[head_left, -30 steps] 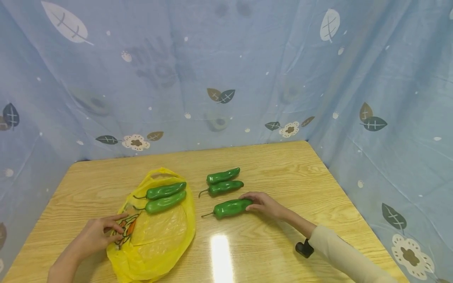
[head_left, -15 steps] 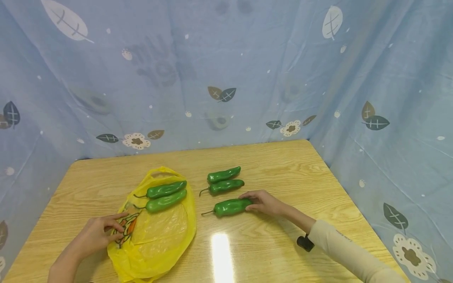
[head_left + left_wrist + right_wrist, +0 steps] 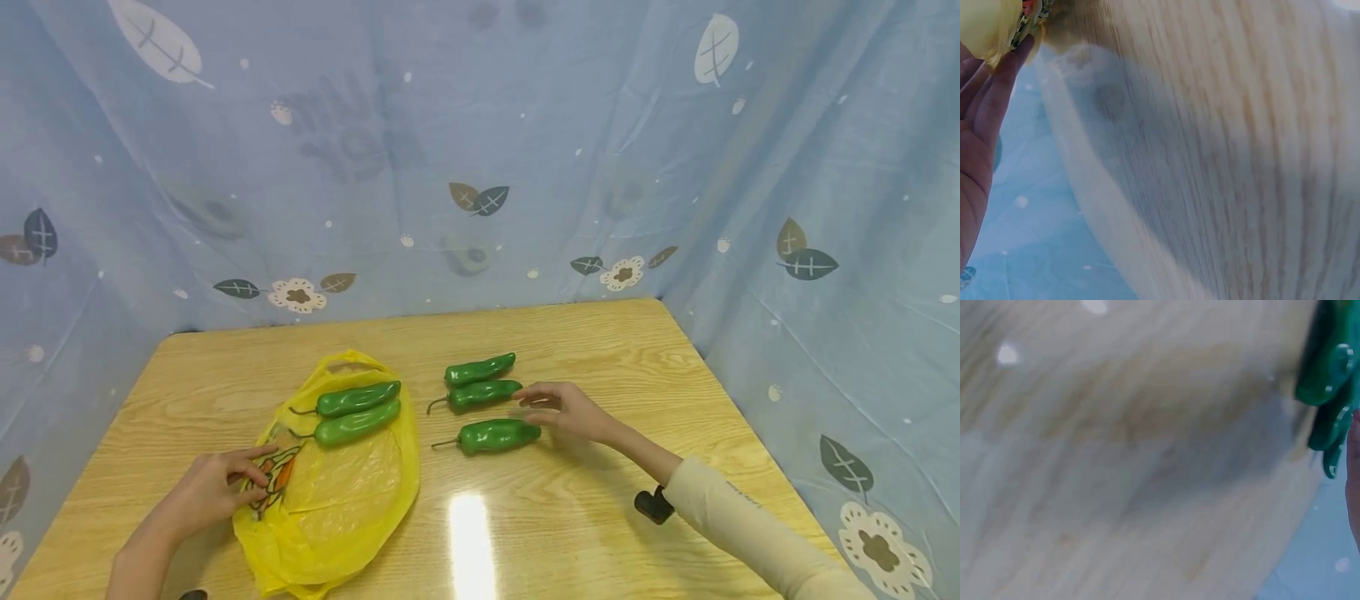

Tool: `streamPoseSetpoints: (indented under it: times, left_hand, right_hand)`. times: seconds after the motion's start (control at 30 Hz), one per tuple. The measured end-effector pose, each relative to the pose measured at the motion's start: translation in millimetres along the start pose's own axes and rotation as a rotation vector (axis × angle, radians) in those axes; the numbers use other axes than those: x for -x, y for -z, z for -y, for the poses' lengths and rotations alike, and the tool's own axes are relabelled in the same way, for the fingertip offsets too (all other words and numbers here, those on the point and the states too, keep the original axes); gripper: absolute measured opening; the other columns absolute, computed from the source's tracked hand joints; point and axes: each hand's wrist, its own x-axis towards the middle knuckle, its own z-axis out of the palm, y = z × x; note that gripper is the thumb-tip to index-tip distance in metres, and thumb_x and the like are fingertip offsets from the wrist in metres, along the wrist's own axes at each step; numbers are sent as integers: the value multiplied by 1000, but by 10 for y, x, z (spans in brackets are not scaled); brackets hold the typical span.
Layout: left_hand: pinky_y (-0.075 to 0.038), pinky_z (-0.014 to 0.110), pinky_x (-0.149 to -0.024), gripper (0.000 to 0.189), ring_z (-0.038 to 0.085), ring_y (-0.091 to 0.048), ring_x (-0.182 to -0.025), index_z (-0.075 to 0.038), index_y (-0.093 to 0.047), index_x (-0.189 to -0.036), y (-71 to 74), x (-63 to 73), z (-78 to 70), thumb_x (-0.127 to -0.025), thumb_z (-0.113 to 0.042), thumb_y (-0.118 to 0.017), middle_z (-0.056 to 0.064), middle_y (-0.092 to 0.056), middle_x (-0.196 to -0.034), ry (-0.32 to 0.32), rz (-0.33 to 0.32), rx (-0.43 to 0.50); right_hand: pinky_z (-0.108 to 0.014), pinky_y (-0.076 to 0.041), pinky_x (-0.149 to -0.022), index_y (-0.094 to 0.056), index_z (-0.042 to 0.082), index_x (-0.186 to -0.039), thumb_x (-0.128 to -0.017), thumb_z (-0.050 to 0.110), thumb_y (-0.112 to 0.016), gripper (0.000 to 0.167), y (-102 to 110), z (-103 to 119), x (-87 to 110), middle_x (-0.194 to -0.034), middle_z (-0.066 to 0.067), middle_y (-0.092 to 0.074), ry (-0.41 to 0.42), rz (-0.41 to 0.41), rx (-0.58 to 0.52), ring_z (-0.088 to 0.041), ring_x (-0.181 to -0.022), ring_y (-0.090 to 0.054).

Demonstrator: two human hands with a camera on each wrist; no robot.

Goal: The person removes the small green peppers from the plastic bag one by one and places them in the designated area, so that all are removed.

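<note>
A yellow plastic bag (image 3: 352,508) lies flattened on the wooden table, with a clear film-like centre and a patch of orange and green print. My left hand (image 3: 206,492) pinches its left edge by the print. Two green peppers, one darker (image 3: 358,400) and one lighter (image 3: 358,423), lie side by side on the bag's far part. Right of the bag are three more: a back pepper (image 3: 480,369), a middle pepper (image 3: 480,396) and a front pepper (image 3: 491,436). My right hand (image 3: 570,412) holds nothing; its fingertips are at the right ends of the middle and front peppers.
The wooden table (image 3: 600,358) ends at a blue leaf-print curtain (image 3: 405,150) behind and at the sides. A small black device (image 3: 654,505) sits under the right wrist. Light glares off the table's front middle.
My right hand has let go of the front pepper and moved slightly away from me, toward the middle pepper's tip. The left hand stays at the bag; the peppers keep their places.
</note>
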Motion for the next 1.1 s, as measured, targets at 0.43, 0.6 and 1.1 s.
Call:
streamPoseSetpoints:
  times: [0.43,0.6,1.1]
  left_hand:
    - [-56,41,-83,21,45,-57,-110,-24,-72,-76,-16,14,-35,-72,-6,-81,21,-61,-124,-2,-11,4]
    - [-56,40,-82,21,45,-56,-111,-24,-72,-76,-15,14,-16,-72,-6,-81,20,-62,-124,2,-10,-4]
    - [-57,40,-82,20,45,-57,-110,-24,-72,-78,21,21,-24,-73,-6,-80,20,-61,-125,11,3,11]
  right_hand:
    - [-40,-48,-99,-55,-14,-125,-90,-5,-61,37,-186,160,-9,-129,-32,-52,124,-94,-340,-45,-117,-51]
    - [-42,-48,-98,-54,-12,-127,-91,0,-62,39,-277,210,60,-130,-35,-49,125,-83,-372,-36,-119,-54]
    - [-33,-54,-90,-57,-10,-124,-89,2,-65,38,-463,302,247,-128,-25,-56,101,-124,-422,-32,-116,-58]
